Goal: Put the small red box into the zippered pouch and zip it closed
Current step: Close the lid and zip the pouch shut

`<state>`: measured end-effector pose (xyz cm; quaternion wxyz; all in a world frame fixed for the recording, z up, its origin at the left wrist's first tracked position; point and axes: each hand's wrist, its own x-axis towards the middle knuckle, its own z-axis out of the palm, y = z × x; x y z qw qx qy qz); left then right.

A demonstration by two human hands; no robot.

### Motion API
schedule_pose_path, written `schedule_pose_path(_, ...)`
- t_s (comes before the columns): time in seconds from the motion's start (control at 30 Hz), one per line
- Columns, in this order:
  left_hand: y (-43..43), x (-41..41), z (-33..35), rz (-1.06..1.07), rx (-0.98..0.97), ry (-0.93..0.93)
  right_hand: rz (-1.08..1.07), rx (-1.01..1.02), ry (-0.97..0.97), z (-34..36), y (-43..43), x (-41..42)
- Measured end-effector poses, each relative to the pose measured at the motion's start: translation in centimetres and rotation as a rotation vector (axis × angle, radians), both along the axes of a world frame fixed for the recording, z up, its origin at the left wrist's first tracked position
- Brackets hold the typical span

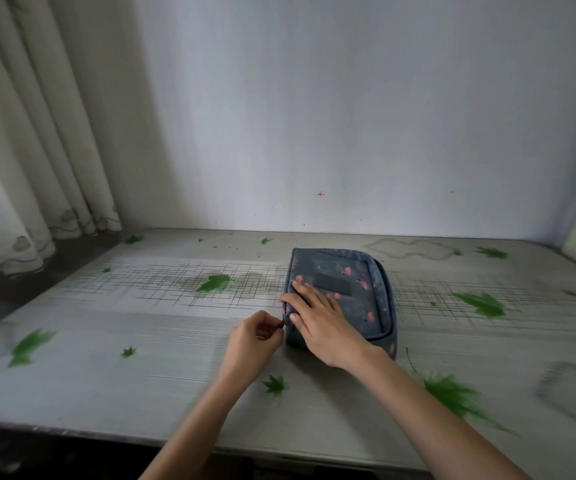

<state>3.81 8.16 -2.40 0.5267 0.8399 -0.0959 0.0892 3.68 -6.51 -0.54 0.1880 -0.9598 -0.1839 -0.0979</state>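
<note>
lying centre frame on the table (141, 341), the pouch (366, 299) is pressed by flat open right hand (324, 320); left hand (257, 336) pinches its left edge; contents hidden.

Single head view, looking forward-down across table (141, 375), close.

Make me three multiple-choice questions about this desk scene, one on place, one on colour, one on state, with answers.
1. Where does the right hand lie?
A. flat on the pouch
B. on the curtain
C. off the table

2. What colour are the leaf prints on the table?
A. yellow
B. green
C. purple

3. What is the left hand doing?
A. lying open and flat
B. pinching at the pouch's near left corner
C. holding a cup

Answers: A, its palm rests on the pouch top; B, the leaves show green; B, its fingertips are closed together there.
</note>
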Motion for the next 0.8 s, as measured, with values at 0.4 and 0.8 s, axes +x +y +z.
schedule_pose_path(0.4, -0.5, -1.1, -0.1, -0.042, -0.014, -0.034, -0.011, -0.021, -0.032, 0.2, 0.0, -0.3)
schedule_pose_path(0.8, -0.2, -1.0, 0.0, -0.110, -0.124, 0.034, -0.029, -0.218, -0.556, 0.3, 0.2, -3.3)
